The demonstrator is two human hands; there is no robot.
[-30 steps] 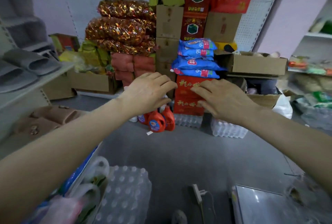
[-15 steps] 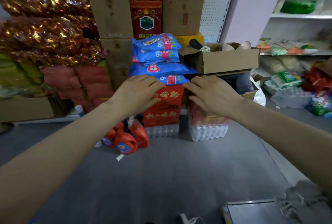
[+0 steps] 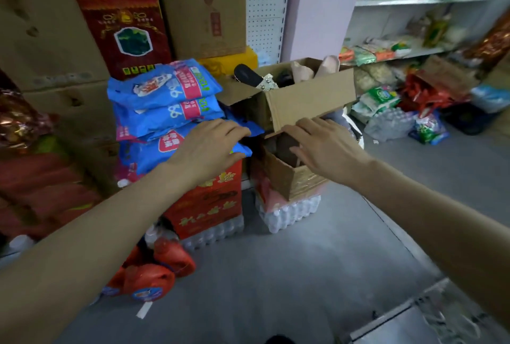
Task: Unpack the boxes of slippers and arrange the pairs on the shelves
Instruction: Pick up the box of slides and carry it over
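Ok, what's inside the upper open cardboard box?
A black slipper and beige slippers poke out of the box, plus a sparkly piece. Anything deeper is hidden by the walls.

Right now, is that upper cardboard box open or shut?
Open. The upper cardboard box has its flaps spread, and slippers stick up out of its top.

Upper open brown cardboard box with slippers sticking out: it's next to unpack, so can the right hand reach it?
Probably yes: the right hand is below the front wall of the upper brown cardboard box, nothing between.
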